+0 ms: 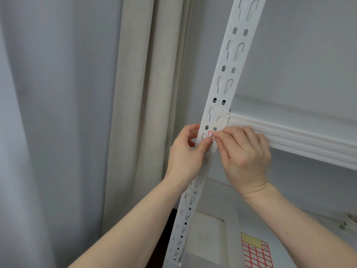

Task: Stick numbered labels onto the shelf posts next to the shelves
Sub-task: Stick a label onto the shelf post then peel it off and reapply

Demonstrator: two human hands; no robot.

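Note:
A white slotted shelf post [227, 74] runs diagonally up the middle of the view. A small red-bordered numbered label [210, 135] lies against the post just below the joint with a white shelf beam [289, 136]. My left hand [185, 153] wraps the post from the left, its thumb pressing the label's lower edge. My right hand [243, 155] comes from the right, fingertips pinching or pressing the label's right side. Most of the label is hidden by the fingers. A sheet of red-bordered labels [257, 254] lies on the lower shelf.
Beige and grey curtains [135, 113] hang close to the left of the post. The grey wall is behind the shelf. A white box-like object [204, 235] sits on the lower shelf beside the label sheet. A small pale object [349, 221] lies at the right edge.

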